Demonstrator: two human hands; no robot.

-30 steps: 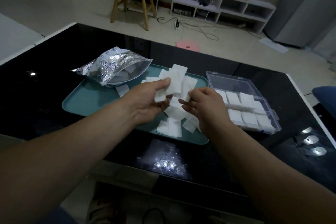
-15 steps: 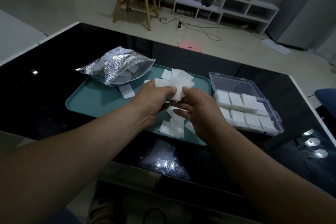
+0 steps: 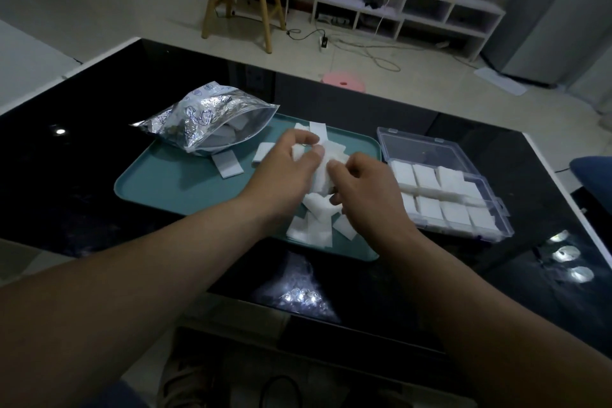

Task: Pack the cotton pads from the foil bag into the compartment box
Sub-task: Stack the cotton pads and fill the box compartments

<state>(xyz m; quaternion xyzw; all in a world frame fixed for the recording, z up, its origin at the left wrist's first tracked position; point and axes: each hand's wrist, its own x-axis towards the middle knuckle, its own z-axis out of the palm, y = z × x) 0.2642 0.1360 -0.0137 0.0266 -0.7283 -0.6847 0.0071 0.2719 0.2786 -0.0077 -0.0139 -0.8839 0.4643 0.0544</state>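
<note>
Pinching a clump of cotton pads (image 3: pixel 324 175), left hand (image 3: pixel 281 172) and right hand (image 3: pixel 367 192) are hovering over the teal tray (image 3: pixel 165 189); foil bag (image 3: pixel 198 119) lying left, compartment box (image 3: pixel 430 152) right.

Both hands meet on a bunch of cotton pads (image 3: pixel 326 159) above the teal tray (image 3: pixel 172 185). The left hand (image 3: pixel 284 172) pinches the bunch from its left side, thumb and fingers curled. The right hand (image 3: pixel 367 189) grips it from the right, fingers curled in. Loose pads (image 3: pixel 311 225) lie on the tray just below the grip. The foil bag (image 3: pixel 205 122) lies left of the grip, mouth open toward it. The compartment box (image 3: pixel 443 195) is just right of the grip, lid open, cells holding pads, on the black table (image 3: pixel 66 175).
</note>
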